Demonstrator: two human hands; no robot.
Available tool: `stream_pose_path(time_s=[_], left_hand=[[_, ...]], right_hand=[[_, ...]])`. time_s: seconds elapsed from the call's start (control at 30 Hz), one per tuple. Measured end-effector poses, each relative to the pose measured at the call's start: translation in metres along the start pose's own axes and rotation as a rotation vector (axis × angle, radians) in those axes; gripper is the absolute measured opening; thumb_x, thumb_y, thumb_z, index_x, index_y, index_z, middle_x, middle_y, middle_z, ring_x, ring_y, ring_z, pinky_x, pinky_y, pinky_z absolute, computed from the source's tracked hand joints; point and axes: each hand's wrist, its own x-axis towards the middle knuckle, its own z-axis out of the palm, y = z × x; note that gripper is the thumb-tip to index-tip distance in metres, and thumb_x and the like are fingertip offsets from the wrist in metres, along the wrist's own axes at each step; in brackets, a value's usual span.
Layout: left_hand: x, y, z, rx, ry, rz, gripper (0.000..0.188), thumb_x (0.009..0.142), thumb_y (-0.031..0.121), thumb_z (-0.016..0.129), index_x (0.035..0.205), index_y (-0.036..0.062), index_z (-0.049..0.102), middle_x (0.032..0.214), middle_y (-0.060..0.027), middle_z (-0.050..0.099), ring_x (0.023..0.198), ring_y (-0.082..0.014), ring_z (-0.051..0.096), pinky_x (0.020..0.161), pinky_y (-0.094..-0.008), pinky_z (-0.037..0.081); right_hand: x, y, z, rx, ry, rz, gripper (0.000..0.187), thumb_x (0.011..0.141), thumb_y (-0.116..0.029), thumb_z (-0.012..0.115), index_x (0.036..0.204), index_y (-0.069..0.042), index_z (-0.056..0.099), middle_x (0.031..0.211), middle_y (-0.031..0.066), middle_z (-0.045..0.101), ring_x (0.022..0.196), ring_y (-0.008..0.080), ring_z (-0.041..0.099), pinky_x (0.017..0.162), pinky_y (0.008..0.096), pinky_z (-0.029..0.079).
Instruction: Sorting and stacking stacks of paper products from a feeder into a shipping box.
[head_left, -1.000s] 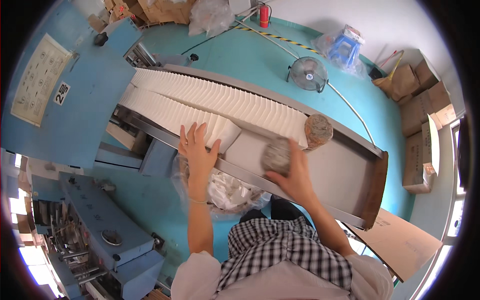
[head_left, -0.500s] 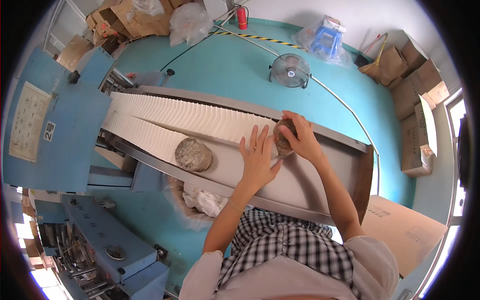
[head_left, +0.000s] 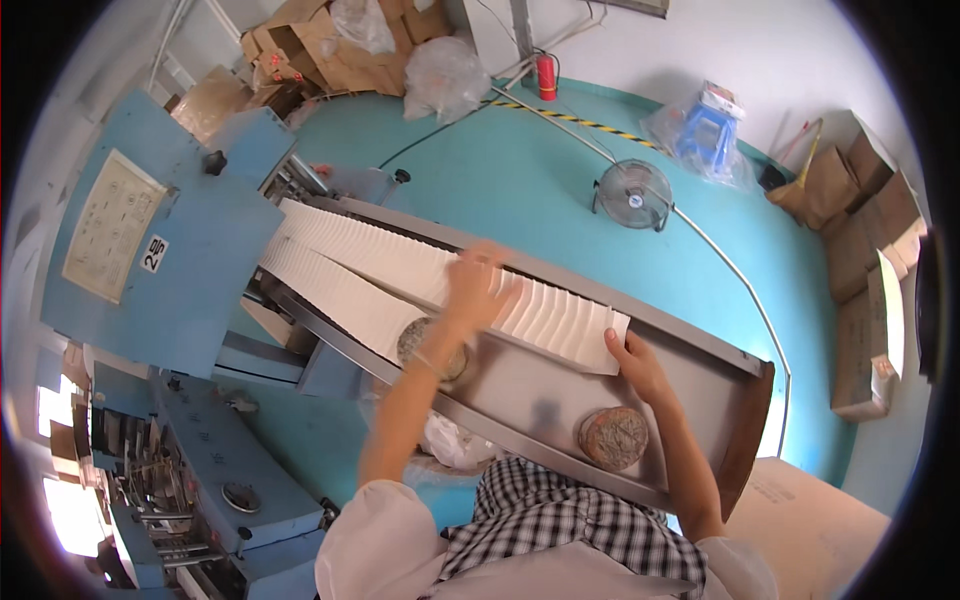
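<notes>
1. Here's the long grey metal trough (head_left: 720,400), slanting away from a blue sheet-metal machine housing (head_left: 180,230) at its left end; its raised sides probably keep everything in line.

2. Two rows run along it! The far row of white, thin, upright folded sheets (head_left: 560,325) hugs the trough's far side and reaches further right; the shorter near row of white folded sheets (head_left: 350,300) follows the near side.

3. Left hand (head_left: 480,290), blurred, over the far row at mid-trough: fingers look loosely spread, closed on nothing that shows. Perhaps the palm steadies the sheets from above; firm contact can't be told.

4. Right hand (head_left: 640,365) at that row's right-hand end, towards the trough's right half, thumb against the last sheet. Pinching or merely backing it up? Can't tell. The placing suggests a stop against slumping.

5. A squat, round, mottled grey weight (head_left: 412,340) sits at the near row's end, by the trough's near side, partly behind the left forearm, likely propping those sheets.

6. And its partner, a squat, round, mottled brown weight (head_left: 613,438), stands on the trough floor by the near side, apart from both rows and untouched, which leaves the far row's end to the right hand.
</notes>
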Motion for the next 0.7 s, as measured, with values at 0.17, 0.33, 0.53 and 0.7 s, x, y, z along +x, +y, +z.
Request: stream_pose_path(time_s=[0.17,0.33,0.53,0.7], left_hand=[[0.013,-0.145,-0.053,0.518,0.107,-0.655,0.060,0.087,0.052,0.063,0.128,0.0089,0.058,0.124,-0.0172,0.052,0.116,-0.0367,0.050,0.090,-0.0574,0.040],[0.004,-0.183,-0.067,0.468,0.055,-0.859,0.077,0.086,0.067,0.054,0.137,0.0085,0.055,0.130,-0.0177,0.048,0.124,-0.0381,0.044,0.098,-0.0568,0.035],[0.002,-0.184,-0.067,0.447,0.081,-0.830,0.078,0.085,0.070,0.055,0.134,0.0087,0.060,0.130,-0.0179,0.050,0.125,-0.0382,0.045,0.100,-0.0559,0.033],[-0.002,-0.180,-0.071,0.494,0.119,-0.798,0.070,0.084,0.068,0.058,0.121,0.0099,0.067,0.123,-0.0158,0.054,0.121,-0.0364,0.047,0.096,-0.0545,0.034]], right_hand=[[0.010,0.022,0.021,0.007,0.100,-0.229,0.059,0.097,-0.042,0.063,0.127,0.008,0.055,0.114,0.0154,0.067,0.102,0.0186,0.062,0.089,0.0338,0.049],[0.015,0.021,0.013,0.021,0.092,-0.140,0.061,0.095,-0.044,0.066,0.126,0.009,0.056,0.113,0.0151,0.067,0.101,0.0175,0.062,0.088,0.0325,0.050],[0.019,0.026,0.015,0.018,0.107,-0.136,0.062,0.095,-0.044,0.066,0.126,0.009,0.056,0.114,0.0149,0.067,0.102,0.0173,0.062,0.089,0.0325,0.050],[0.016,0.026,0.019,0.021,0.112,-0.166,0.064,0.095,-0.044,0.065,0.128,0.009,0.056,0.115,0.0165,0.067,0.103,0.0189,0.063,0.090,0.0331,0.050]])
